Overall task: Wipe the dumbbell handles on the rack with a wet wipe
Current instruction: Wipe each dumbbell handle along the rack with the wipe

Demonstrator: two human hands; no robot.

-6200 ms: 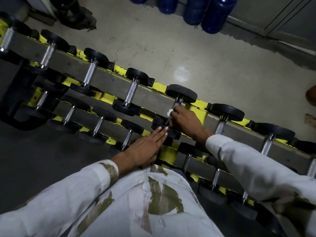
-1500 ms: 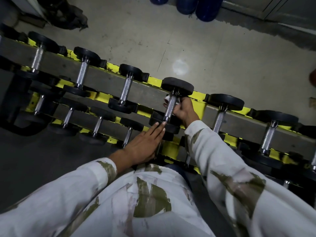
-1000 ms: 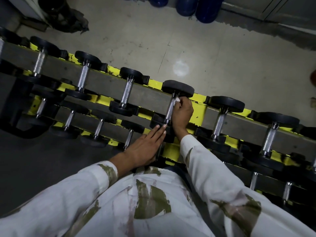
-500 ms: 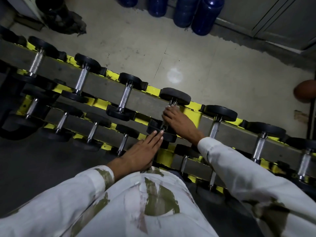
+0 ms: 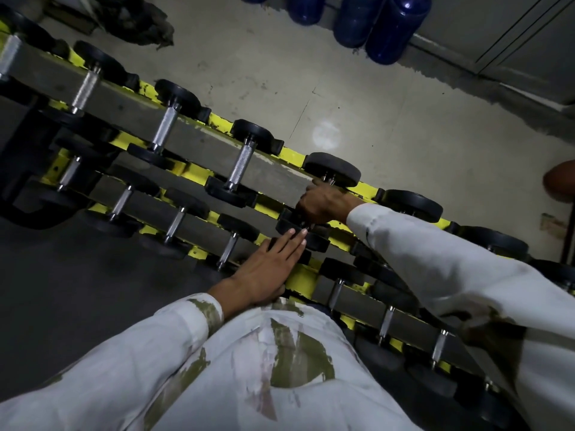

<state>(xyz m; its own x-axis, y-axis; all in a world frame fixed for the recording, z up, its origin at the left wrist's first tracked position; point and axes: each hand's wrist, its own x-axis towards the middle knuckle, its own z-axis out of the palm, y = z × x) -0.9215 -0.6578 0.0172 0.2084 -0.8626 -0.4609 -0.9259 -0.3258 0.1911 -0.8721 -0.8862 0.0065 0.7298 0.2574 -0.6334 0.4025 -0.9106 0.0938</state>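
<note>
1. White cloth with olive patches filled the 6 o'clock edge: the person's leg and a sleeve on either side of it.
2. Just below centre, the left hand lay flat and relaxed, palm down, fingers straight and together. It grasped nothing. It rested over the yellow rack.
3. At centre, a dumbbell sat crosswise on the rack's upper tier. Its near black head touched the left fingertips, and its far head pointed toward 12 o'clock.
4. Over that dumbbell, the right hand was curled round the handle, hiding nearly all of it. A little metal showed by the far head. Whether a wet wipe lay inside the grip could not be told.
5. From 10 o'clock to 4 o'clock, the rack ran in tiers with grey rails. More dumbbells with knurled metal handles lay across it.
6. Beyond the rack, from 12 to 2 o'clock, was pale concrete floor, with a round spot of light on it.
7. At 1 o'clock, by the top edge, stood dark blue bottles.
8. At 3 o'clock, a brown rounded object was cut off by the frame edge.
9. At 11 o'clock lay a dark bundle.
</note>
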